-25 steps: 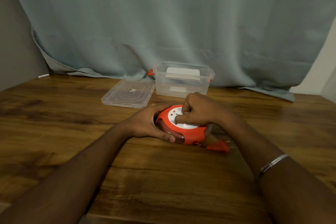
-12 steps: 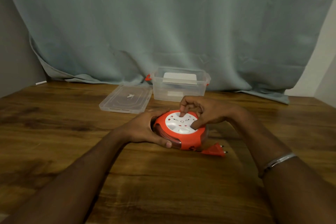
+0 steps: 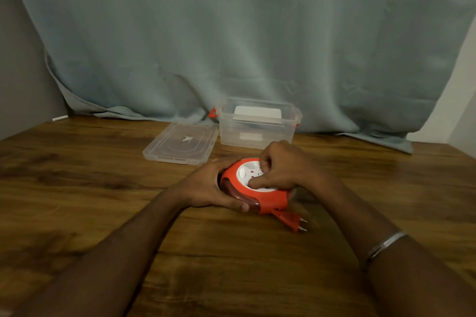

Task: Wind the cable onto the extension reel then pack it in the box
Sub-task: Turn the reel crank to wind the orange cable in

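An orange extension reel [image 3: 268, 198] with a white socket face lies flat on the wooden table [image 3: 103, 188], just in front of me. My left hand [image 3: 208, 188] grips its left side, thumb along the front rim. My right hand [image 3: 280, 165] rests on top, fingers curled onto the white disc. The orange plug [image 3: 292, 221] with two pins pokes out at the reel's front right; almost no cable shows outside the casing. Behind the reel stands the clear plastic box [image 3: 257, 131], open, with orange latches and a white label inside.
The box's clear lid [image 3: 181, 143] lies flat to the left of the box. A grey-blue curtain [image 3: 231, 33] hangs behind the table and drapes onto its back edge. A silver bracelet [image 3: 386, 243] circles my right wrist.
My right hand has turned on the white disc, fingers shifting from spread at its rim to curled over it. The plug has swung closer to the reel. The left hand keeps its grip.
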